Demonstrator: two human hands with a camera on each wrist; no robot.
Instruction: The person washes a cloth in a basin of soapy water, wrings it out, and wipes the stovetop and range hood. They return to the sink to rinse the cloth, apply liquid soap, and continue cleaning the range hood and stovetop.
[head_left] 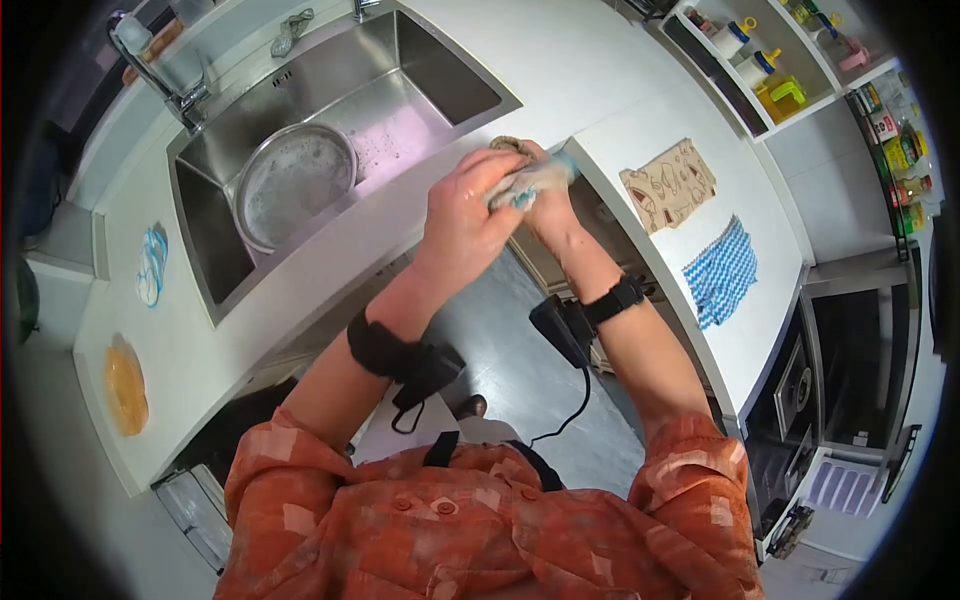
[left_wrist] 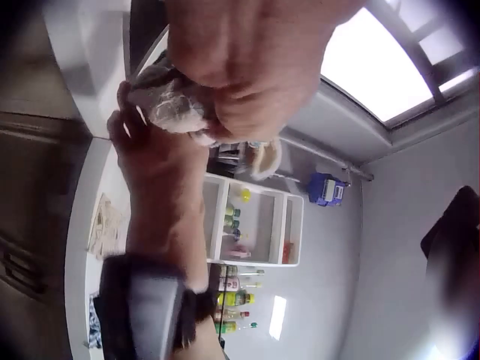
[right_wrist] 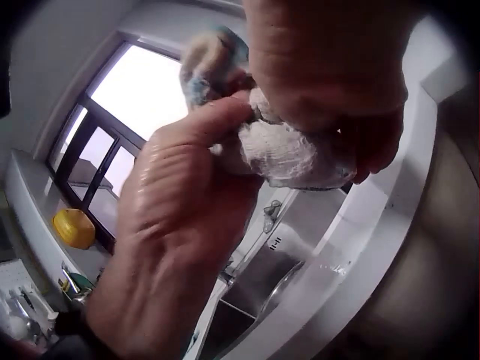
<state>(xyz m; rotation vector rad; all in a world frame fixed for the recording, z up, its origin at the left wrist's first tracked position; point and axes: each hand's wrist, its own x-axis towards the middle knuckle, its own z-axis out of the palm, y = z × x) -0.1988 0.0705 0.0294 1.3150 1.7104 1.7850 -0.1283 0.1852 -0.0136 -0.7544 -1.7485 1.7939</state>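
Both hands grip one crumpled cloth (head_left: pixel 525 185), off-white with blue patches, bunched between them above the counter's front edge. My left hand (head_left: pixel 465 215) has its fingers curled over the near side of the bundle. Close against it, my right hand (head_left: pixel 552 210) holds the other part, mostly covered by the cloth in the head view. The right wrist view shows the cloth (right_wrist: pixel 289 154) wadded tightly between the two hands, with the left thumb pressed on it. The left hand's skin looks wet there.
Left of the hands, a metal sink (head_left: pixel 330 70) holds a round basin (head_left: pixel 350 150) of cloudy water, with a tap (head_left: pixel 180 100) behind. A beige patterned cloth (head_left: pixel 670 185) and a blue-white checked cloth (head_left: pixel 720 275) lie on the right counter. A blue-white cloth (head_left: pixel 152 265) lies left.
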